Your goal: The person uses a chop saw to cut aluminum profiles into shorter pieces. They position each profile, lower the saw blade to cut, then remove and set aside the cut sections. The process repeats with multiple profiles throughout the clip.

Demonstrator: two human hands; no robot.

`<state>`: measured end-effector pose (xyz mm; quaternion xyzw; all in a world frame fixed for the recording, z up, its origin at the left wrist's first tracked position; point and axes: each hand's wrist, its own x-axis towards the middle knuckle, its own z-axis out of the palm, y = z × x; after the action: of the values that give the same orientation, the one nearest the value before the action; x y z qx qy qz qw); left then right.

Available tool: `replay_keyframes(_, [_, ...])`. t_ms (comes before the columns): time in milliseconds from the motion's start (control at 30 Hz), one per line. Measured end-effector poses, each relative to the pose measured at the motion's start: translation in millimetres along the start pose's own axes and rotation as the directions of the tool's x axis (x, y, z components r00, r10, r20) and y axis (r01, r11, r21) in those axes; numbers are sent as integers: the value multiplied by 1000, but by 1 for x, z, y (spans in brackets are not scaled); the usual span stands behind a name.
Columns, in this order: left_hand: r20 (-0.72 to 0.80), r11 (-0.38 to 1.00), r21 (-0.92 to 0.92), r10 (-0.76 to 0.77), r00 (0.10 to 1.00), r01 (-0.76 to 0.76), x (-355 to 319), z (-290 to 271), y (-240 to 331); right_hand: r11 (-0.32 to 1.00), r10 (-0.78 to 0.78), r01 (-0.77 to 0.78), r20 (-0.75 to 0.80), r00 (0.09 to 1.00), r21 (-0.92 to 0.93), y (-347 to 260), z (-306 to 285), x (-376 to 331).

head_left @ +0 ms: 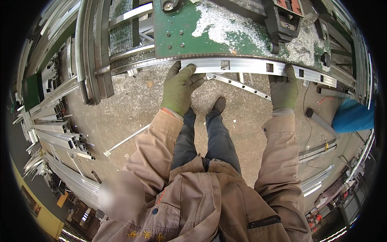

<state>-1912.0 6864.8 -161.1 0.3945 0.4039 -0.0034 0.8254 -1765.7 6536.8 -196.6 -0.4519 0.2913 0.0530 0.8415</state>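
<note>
Concrete floor (129,107) fills the middle of the frame, strewn with pale specks, and stacked metal lengths (64,137) crowd the left side. Across the upper part runs a green counter (173,32), scattered with white shavings (225,30) around a dark machine (284,28) at upper right.

Along the counter's near edge lies a silvery metal bar (248,67) with square holes, stretching from upper centre toward the right of the frame. Both hands, in green gloves, are on it. The left hand (180,86) is partly closed, gripping the bar at its left end: one digit presses over the face while other fingers curl by the lower edge. The right hand (284,90) is also partly closed, grasping the bar right of its middle, one digit laid up across the face and the rest bent beneath the lower edge. So the bar sits just above both hands in the frame, touching each, with a long stretch between them.

Below it, a narrower holed strip (242,86) slants between the hands. At far right is a blue object (354,115).
</note>
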Motion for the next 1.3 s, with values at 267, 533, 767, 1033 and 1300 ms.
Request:
replay_keyframes(267, [2, 1000, -1, 4, 1000, -4, 2, -2, -2, 1000, -1, 1, -8, 1000, -16, -1, 2, -1])
replay_keyframes(533, [-4, 1000, -1, -11, 1000, 11, 2, 0, 1, 1000, -11, 11, 11, 1000, -15, 0, 0, -1])
replay_keyframes(767, [-16, 1000, -23, -10, 1000, 10, 1, 0, 0, 999, -9, 8, -5, 1000, -42, -1, 3, -1])
replay_keyframes(1033, [-26, 999, -38, -14, 1000, 13, 1, 0, 0, 1000, 23, -23, -26, 999, -16, 0, 1, 6])
replay_keyframes(1300, [-22, 997, -78, -25, 999, 23, 5, 3, -3, 999, 33, -33, 6, 999, 35, -2, -17, 15])
